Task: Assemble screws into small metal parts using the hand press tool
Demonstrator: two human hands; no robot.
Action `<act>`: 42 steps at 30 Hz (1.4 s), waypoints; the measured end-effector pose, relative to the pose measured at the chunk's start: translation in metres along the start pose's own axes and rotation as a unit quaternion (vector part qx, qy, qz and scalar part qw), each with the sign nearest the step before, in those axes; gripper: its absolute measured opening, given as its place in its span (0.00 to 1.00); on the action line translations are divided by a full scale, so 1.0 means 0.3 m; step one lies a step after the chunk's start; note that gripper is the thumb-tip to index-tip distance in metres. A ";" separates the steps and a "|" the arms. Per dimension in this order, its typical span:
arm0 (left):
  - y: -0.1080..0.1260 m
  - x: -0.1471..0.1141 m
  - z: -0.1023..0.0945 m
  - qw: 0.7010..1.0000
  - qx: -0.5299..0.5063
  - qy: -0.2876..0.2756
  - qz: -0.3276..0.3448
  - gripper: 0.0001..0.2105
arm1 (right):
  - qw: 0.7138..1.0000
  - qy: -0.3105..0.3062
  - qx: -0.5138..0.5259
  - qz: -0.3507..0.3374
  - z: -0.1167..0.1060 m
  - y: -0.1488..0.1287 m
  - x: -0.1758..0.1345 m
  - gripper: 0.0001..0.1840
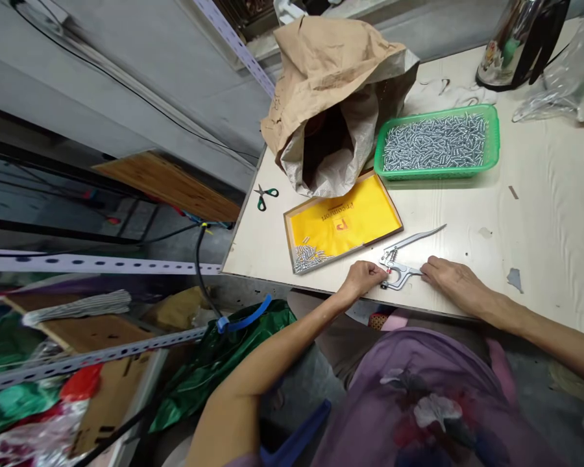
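A pair of silver hand pliers (403, 271) with a C-shaped head and a spring lies at the table's front edge, its handles spread apart. My right hand (450, 279) is closed on the end of the lower handle. At the head of the pliers, the fingers of my left hand (363, 279) are pinched together; whatever is between them is too small to make out. Just beyond my left hand is a shallow tray (348, 251) lined with a yellow printed sheet (357, 217). Small silver metal pieces (307, 257) lie heaped in its near left corner.
A green basket (494, 146) full of similar metal pieces stands behind the tray. Beside it, a large open paper sack (331, 84) overlaps the tray's back edge. Green-handled scissors (264, 196) lie at the left. A kettle (509, 55) and clear plastic bag (564, 81) are at the back right.
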State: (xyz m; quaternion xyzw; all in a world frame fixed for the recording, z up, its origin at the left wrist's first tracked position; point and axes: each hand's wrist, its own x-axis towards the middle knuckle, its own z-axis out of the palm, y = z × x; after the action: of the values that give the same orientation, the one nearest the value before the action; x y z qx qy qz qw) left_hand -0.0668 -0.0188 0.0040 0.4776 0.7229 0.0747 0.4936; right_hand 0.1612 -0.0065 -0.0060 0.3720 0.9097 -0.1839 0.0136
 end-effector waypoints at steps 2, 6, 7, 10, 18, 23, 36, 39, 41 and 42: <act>0.007 0.005 -0.006 0.999 0.022 -0.023 -0.003 0.12 | 1.000 0.002 -0.010 -0.011 0.003 0.002 -0.001 0.10; 0.003 0.015 -0.004 0.997 0.033 -0.064 -0.019 0.10 | 0.999 0.008 -0.032 -0.031 0.005 0.007 -0.007 0.10; 0.001 0.014 -0.001 0.997 0.031 -0.068 -0.023 0.10 | 0.999 0.009 -0.034 -0.033 0.004 0.007 -0.009 0.10; 0.002 0.005 0.005 0.997 0.025 -0.067 -0.024 0.10 | 0.999 0.008 -0.029 -0.037 -0.005 0.004 -0.016 0.11; 0.013 -0.020 0.023 0.996 0.031 -0.070 -0.036 0.11 | 0.998 0.011 -0.041 -0.041 -0.020 -0.019 -0.026 0.13; 0.003 -0.032 0.033 0.996 -0.008 -0.060 -0.061 0.08 | 0.999 0.014 -0.038 -0.035 -0.023 -0.007 -0.017 0.11; -0.008 -0.044 0.041 0.997 -0.003 -0.051 -0.055 0.07 | 0.996 0.030 -0.063 -0.059 0.004 0.181 0.088 0.58; -0.010 -0.047 0.044 0.997 -0.008 -0.050 -0.056 0.08 | 0.996 0.029 -0.059 -0.068 0.005 0.190 0.099 0.57; -0.007 -0.049 0.045 0.997 -0.013 -0.047 -0.056 0.08 | 0.996 0.028 -0.059 -0.065 -0.002 0.186 0.104 0.55; -0.005 -0.049 0.046 0.997 -0.015 -0.046 -0.056 0.08 | 0.996 0.030 -0.059 -0.062 -0.007 0.181 0.106 0.54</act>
State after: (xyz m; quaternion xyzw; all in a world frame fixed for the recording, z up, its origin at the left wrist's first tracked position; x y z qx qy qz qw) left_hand -0.0560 -0.0360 0.0057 0.4323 0.7240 0.0358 0.5363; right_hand 0.1755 0.0511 -0.0268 0.3184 0.9403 -0.1197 -0.0030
